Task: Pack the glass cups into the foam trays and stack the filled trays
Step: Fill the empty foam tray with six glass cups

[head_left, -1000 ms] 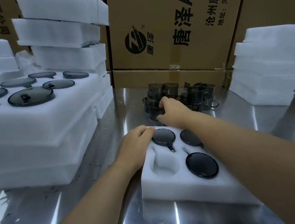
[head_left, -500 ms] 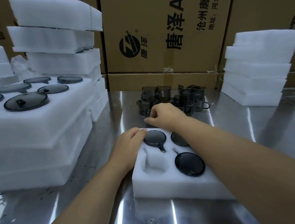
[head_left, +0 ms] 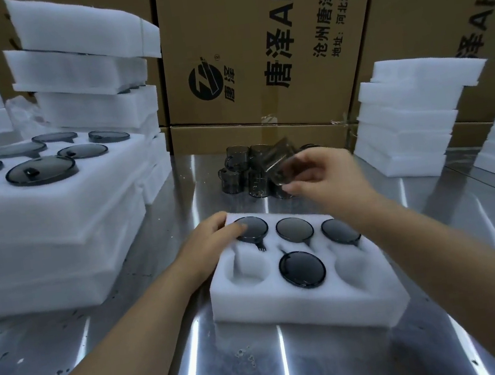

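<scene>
Behind foam tray [head_left: 304, 303], loose cups [head_left: 237, 177], boxes [head_left: 251, 43], right hand [head_left: 325, 174] gripping cup [head_left: 280, 162]

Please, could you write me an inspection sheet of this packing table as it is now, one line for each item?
Surface: steel table, shiny, with small dark specks.
Job's things: foam tray holds four cups; front-left pocket and front-right pocket are empty; loose cups stand behind the tray.
Clutter: nothing seen.
Hands: left hand rests on the tray's back-left corner, fingers touching a packed cup; right hand grips a glass cup above the loose cups.
Cables: nothing seen.
Surroundings: stack of filled trays at left; empty foam stack at right; cardboard boxes behind.
</scene>
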